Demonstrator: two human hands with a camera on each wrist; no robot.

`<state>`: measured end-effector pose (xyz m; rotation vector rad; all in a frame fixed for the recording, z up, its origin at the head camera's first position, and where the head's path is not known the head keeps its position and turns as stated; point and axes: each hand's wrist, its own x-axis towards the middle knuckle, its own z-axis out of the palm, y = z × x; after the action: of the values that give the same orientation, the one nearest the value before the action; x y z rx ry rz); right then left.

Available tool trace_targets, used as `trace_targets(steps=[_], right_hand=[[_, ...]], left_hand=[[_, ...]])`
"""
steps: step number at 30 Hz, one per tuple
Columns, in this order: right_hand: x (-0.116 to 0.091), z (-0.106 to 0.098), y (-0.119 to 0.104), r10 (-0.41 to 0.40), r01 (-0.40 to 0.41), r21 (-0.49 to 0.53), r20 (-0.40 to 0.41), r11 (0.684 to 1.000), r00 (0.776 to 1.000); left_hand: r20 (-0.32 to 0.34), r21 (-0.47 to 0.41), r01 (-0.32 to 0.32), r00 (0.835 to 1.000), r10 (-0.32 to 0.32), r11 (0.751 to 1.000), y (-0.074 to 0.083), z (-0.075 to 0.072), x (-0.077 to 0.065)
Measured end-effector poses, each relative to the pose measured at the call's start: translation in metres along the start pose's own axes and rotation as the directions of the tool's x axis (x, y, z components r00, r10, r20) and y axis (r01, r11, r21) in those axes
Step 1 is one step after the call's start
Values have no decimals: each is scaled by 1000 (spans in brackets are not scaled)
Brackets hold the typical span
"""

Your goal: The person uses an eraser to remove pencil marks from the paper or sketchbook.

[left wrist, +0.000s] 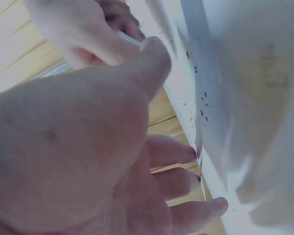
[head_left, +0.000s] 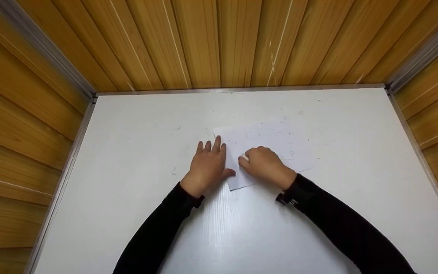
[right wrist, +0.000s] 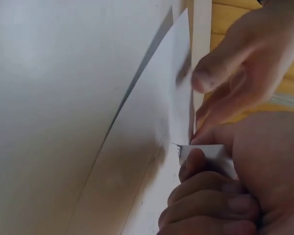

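Observation:
A white sheet of paper [head_left: 259, 135] lies on the white table, dotted with dark crumbs. My left hand [head_left: 207, 165] rests at its left edge, fingers straight and spread, thumb over the sheet. My right hand [head_left: 267, 166] is on the paper and grips a small white eraser [right wrist: 208, 152] between thumb and curled fingers. Dark crumbs cling to the eraser's end, which is right at the paper. In the right wrist view a thin pencil line [right wrist: 146, 177] runs along the sheet, whose near edge lifts off the table. The palm hides part of the eraser.
The white table [head_left: 135, 125] has small specks and faint marks on it. Wood-patterned walls [head_left: 200, 42] rise behind it and on both sides, with metal strips along the edges. Black sleeves [head_left: 340, 217] cover both forearms.

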<state>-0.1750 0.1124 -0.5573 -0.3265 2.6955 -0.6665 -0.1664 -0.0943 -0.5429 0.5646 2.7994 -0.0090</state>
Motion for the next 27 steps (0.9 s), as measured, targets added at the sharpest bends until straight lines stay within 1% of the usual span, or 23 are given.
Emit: trace_targets(steps=[3,7,10,13,16,18,20,23,27], right_hand=[[3,4,-5,-6,7,-12,6,1000,1000],[3,10,-10,1,-1,-19,12,1000,1000],[5,16,-17,-24,25,-19,33,1000,999],[6,22,-21,-35,35,-19,24,999,999],[5,25,-17,-14,13,-33,-20,999,1000],[2,22,-5,7,-8,-31,-46,999,999],[-3,15,14,26,-27,-21,-57,999,998],[-15,-5,55,92,-92,4,-62,996,994],[-31,-35,110,209,-208,19,-74,978,975]], left_hand=[[5,20,-11,1000,11,1000,4,2,2],[25,-15,-60,998,60,998,6,0,2],[40,-43,-87,995,89,995,6,0,0],[38,-23,-88,995,89,996,5,3,-1],[32,9,-73,997,73,997,4,6,-1],[36,22,-65,997,64,998,4,9,-1],[45,25,-58,997,57,998,4,11,-1],[54,34,-57,997,55,998,5,13,-2],[55,59,-71,996,67,996,7,12,-4]])
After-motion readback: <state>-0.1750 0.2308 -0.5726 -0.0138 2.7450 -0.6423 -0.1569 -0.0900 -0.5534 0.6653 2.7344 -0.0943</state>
